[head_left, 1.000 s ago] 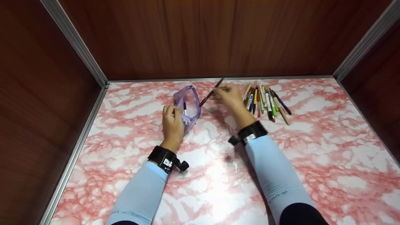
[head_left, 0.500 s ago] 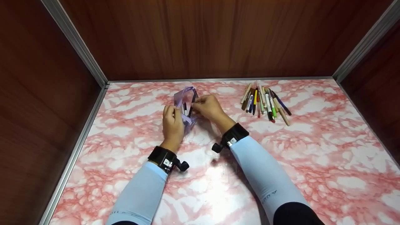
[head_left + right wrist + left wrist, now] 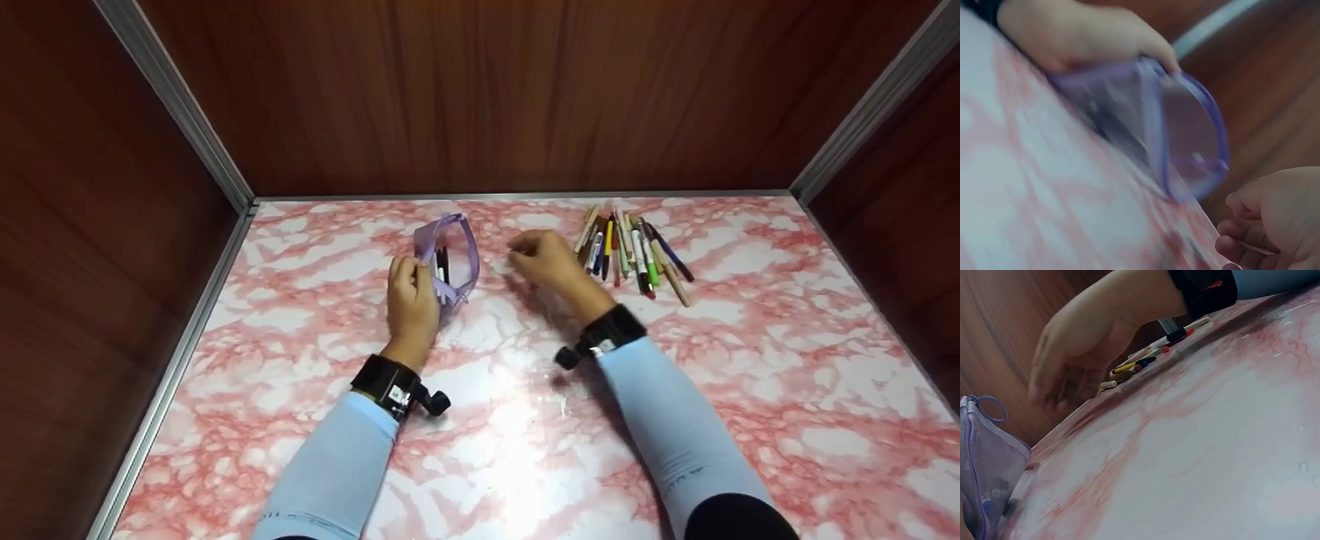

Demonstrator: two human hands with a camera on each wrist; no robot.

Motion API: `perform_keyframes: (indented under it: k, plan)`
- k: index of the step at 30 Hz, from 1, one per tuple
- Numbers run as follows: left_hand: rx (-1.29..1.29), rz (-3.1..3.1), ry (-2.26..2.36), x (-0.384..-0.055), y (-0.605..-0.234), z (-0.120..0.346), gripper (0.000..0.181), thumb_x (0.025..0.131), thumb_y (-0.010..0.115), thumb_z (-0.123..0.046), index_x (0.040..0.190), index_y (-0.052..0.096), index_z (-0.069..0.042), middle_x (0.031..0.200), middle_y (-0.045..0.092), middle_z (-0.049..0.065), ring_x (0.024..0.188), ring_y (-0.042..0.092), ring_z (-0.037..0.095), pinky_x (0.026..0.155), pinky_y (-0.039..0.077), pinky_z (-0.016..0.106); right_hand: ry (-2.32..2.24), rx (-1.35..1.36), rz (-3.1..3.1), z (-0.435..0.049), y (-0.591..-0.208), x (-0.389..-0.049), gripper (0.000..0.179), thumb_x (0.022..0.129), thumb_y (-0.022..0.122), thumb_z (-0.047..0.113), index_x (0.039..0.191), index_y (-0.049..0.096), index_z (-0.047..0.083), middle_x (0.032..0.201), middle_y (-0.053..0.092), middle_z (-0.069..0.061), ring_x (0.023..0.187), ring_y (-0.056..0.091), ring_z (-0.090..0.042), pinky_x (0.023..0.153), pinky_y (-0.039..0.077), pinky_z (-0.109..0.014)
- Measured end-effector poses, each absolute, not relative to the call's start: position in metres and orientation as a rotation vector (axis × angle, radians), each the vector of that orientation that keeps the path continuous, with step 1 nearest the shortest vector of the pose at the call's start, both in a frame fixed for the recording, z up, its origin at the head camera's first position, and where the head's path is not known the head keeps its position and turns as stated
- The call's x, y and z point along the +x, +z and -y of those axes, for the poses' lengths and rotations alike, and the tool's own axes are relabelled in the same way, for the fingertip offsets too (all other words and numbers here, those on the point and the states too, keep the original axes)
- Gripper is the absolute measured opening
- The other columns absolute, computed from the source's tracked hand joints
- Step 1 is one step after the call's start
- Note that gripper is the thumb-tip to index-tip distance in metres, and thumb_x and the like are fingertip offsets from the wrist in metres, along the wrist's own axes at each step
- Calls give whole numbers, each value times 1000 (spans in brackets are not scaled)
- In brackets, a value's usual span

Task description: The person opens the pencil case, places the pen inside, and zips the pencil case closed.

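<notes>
My left hand grips the near left edge of a purple mesh pencil case, whose zip mouth gapes wide. Dark pens lie inside it. In the right wrist view the case shows its purple rim and see-through wall, blurred. My right hand is off to the right of the case, between it and a pile of pens. Its fingers are loosely curled with nothing between them. The left wrist view has the same right hand above the table, beyond the case.
Several pens, markers and pencils lie in a loose pile at the back right. The table has a red and white marbled top. Brown wood-look panels with metal edge strips wall it in at the back and sides.
My right hand has carried a dark pen leftward to the pencil case, let it go inside, and come back right without it. The left hand has kept hold of the case.
</notes>
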State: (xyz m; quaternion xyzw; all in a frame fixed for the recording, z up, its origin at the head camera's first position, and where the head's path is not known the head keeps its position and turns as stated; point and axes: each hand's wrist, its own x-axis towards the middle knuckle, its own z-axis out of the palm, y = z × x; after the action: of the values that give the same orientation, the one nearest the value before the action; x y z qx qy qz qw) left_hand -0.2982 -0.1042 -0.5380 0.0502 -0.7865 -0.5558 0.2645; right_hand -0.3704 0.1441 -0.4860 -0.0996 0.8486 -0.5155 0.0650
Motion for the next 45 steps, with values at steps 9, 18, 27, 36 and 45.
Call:
perform_keyframes:
  k: [9, 18, 27, 36, 45]
  plan:
    - [112, 2100, -1529, -300, -539, 100, 21, 114, 56, -19, 104, 64, -3, 112, 59, 13, 100, 60, 25, 84, 56, 36, -1451, 33, -3006, -276, -470, -383, 33, 107, 68, 14, 133, 79, -2, 132, 78, -26, 108, 72, -27, 92, 59, -30]
    - [85, 2109, -1490, -301, -538, 106, 21, 113, 56, -17, 104, 66, -1, 110, 59, 14, 100, 58, 26, 86, 52, 35, -1445, 343, -2956, -353, -481, -375, 47, 113, 61, 24, 148, 67, -5, 144, 69, -29, 123, 67, -36, 100, 56, -43]
    - [117, 2114, -1506, -302, -536, 112, 22, 114, 56, -18, 106, 67, -1, 112, 59, 14, 100, 58, 26, 86, 53, 37, -1257, 317, -3009, -360, -496, -383, 43, 113, 68, 30, 140, 75, -2, 140, 72, -31, 128, 68, -46, 113, 54, -60]
    - [116, 2151, -1461, -300, -538, 110, 22, 114, 57, -20, 106, 68, -2, 113, 60, 14, 101, 59, 26, 87, 53, 39, -1162, 241, -3022, -363, -495, -382, 42, 110, 66, 23, 144, 74, 0, 131, 74, -32, 110, 71, -40, 94, 57, -47]
    - [81, 2173, -1415, -301, -540, 107, 22, 112, 57, -17, 105, 68, 0, 111, 59, 16, 100, 60, 29, 87, 53, 39, -1173, 296, -2905, -366, -494, -373, 44, 107, 59, 26, 138, 70, -3, 132, 72, -29, 109, 70, -38, 96, 57, -50]
